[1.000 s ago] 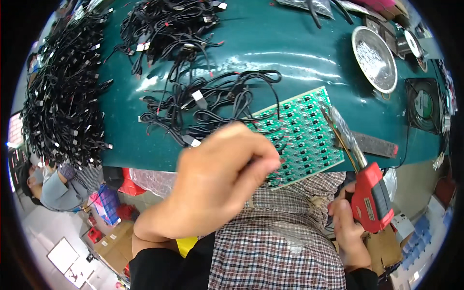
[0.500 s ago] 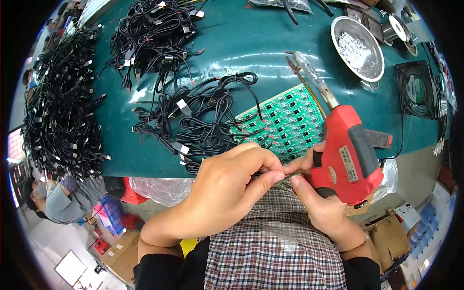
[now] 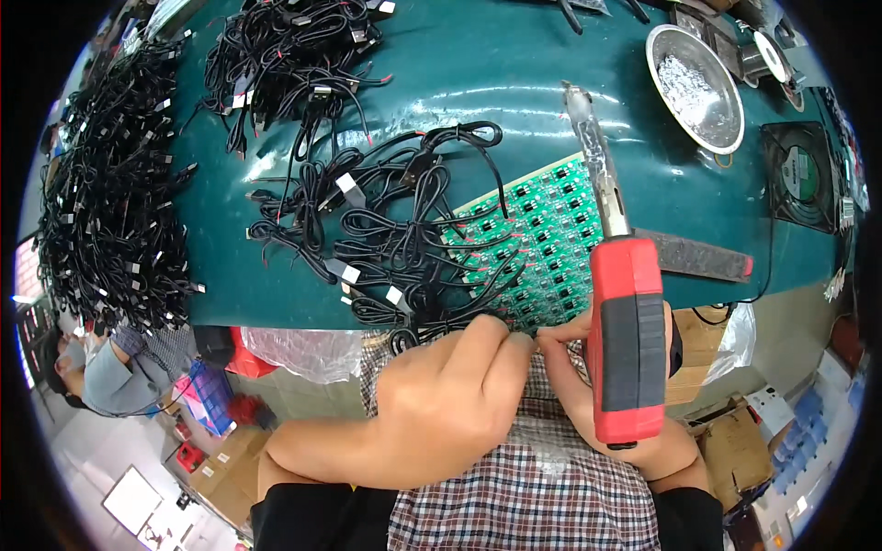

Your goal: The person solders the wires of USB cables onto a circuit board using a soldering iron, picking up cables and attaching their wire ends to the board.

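My left hand is closed at the table's near edge, its fingertips pinched on a black cable mostly hidden by the fingers. Close beside it, my right hand holds a red and black soldering gun, whose metal tip points away over the table. The right thumb and index finger also come together near the left fingertips; what lies between them is hidden. Just beyond both hands lies a green circuit board panel with rows of small black parts. Coiled black USB cables lie on its left, several red wire ends resting over it.
Large heaps of black cables cover the table's left side, with another pile farther back. At the far right stand a metal bowl with silvery bits, a solder wire spool and a black fan. A co-worker sits at left.
The soldering gun has turned from side-on to nearly end-on, and its tip has swung right. My left hand has rolled over, knuckles up, and both hands have shifted nearer the board's near edge.
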Demonstrator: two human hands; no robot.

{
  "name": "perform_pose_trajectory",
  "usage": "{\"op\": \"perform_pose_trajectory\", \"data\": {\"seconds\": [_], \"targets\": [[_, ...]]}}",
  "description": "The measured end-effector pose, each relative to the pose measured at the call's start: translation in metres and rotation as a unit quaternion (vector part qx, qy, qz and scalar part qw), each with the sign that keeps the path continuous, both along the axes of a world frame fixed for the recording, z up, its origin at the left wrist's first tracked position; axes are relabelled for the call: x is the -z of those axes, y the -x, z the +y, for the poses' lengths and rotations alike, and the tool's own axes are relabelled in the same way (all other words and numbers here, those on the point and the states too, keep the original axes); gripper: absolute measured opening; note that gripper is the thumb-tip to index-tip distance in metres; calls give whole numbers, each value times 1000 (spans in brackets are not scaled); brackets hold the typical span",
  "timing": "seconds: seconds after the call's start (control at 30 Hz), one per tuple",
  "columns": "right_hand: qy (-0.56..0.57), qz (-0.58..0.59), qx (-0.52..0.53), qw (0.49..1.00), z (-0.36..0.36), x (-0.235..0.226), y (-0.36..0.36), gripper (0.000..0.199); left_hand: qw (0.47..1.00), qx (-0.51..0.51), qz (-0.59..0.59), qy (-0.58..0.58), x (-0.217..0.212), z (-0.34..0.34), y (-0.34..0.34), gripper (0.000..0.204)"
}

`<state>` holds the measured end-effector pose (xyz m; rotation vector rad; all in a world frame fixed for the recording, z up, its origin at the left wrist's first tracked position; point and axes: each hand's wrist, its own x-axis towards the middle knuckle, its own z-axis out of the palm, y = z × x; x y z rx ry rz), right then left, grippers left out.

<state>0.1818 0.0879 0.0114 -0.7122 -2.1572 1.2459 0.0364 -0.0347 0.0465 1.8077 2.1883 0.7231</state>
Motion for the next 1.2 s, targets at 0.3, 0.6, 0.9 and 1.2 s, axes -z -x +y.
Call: {"op": "perform_pose_trajectory", "data": {"seconds": [0.3,0.6,0.9,1.2], "targets": [[78,-127,81,985,-13,17,-23,46,997,-49,-44,31,20,19,-4,20],[202,-167,2,965,12,-31,-47,27,996,-85,-40,11,33,32,19,15],[343,-165,41,924,5,-43,-109,53,993,-45,-77,73,34,41,35,9],[256,-298,17,920,2,-43,-122,25,991,-61,-78,89,35,42,34,8]]}}
